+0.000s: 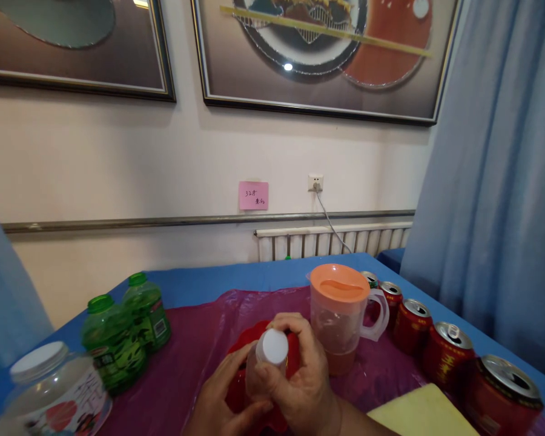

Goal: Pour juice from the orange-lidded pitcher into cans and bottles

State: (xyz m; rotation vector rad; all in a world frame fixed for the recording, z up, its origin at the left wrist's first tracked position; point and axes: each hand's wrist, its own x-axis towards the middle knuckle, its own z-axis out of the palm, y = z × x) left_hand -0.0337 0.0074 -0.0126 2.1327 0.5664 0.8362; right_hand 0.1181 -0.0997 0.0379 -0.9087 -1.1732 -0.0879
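My left hand (222, 399) wraps round the body of a small clear bottle (257, 378) low in the middle of the view. My right hand (302, 369) curls its fingers round the bottle's white cap (274, 347). Both hands hover over a red plate or bowl (249, 345) on a purple plastic sheet (195, 345). Just right of the hands stands a clear pitcher (343, 321) with an orange lid and some brownish liquid at its bottom.
Two green bottles (122, 333) stand at the left, a white-capped clear bottle (54, 387) nearer me. Several opened red cans (445, 351) line the right side. A yellow sponge-like pad (422, 412) lies front right. The blue table (236, 278) meets the wall; curtain at right.
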